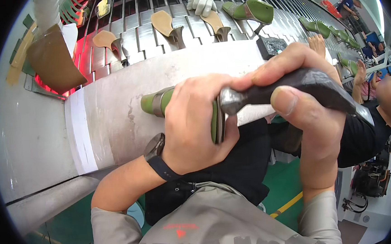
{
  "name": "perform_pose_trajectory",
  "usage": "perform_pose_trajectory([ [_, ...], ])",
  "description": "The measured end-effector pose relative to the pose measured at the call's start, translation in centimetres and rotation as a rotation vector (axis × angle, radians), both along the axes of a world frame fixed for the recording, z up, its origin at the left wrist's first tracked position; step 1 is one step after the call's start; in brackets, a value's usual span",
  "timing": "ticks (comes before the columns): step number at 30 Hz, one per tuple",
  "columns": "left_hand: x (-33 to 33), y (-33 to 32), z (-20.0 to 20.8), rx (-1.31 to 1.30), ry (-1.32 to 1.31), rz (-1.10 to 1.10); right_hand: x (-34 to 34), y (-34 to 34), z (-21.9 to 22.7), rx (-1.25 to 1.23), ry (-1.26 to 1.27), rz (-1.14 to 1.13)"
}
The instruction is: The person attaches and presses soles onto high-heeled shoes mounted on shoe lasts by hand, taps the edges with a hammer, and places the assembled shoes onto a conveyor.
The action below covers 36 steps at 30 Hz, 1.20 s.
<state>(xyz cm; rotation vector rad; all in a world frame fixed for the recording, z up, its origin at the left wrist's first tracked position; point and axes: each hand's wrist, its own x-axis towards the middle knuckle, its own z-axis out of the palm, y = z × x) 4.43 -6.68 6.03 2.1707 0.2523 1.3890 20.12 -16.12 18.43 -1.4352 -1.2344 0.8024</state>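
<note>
My left hand (195, 122) is closed around a green high-heeled shoe on its green last (158, 102), whose end sticks out to the left of my fist. A black watch sits on that wrist. My right hand (302, 87) grips a dark hammer (292, 85) by its handle; the rounded metal head (232, 102) rests against the shoe's edge next to my left fingers. Both hands are close in front of me, over the grey edge of the conveyor (125, 95).
Behind, a slatted conveyor (153, 34) carries tan heeled soles (166, 26) and green shoes (253, 11). A white-gloved hand (200, 1) of another person reaches in at the top. A person in black (368, 132) sits to my right. A brown curved sheet (55, 59) stands at left.
</note>
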Motion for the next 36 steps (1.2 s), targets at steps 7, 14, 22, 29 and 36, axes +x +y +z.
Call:
perform_pose_trajectory([
  [7, -3.9, -2.9, -9.0, 0.235, 0.056, 0.341, -3.4, -6.2, -11.1, -0.049, 0.505, 0.089],
  [14, -5.8, -3.1, -11.9, 0.239, 0.315, 0.428, -7.2, -10.7, -17.7, 0.092, 0.186, -0.055],
  [22, -5.5, -3.8, -12.3, 0.248, 0.296, 0.485, -8.0, -8.3, -17.0, 0.31, -0.13, 0.009],
  [29, -4.9, -3.7, -12.7, 0.199, 0.164, 0.551, -6.7, -5.3, -14.7, 0.215, -0.156, -0.01],
  [36, -5.5, -3.0, -13.1, 0.278, 0.281, 0.495, -5.3, -4.3, -13.1, 0.001, 0.082, -0.068],
])
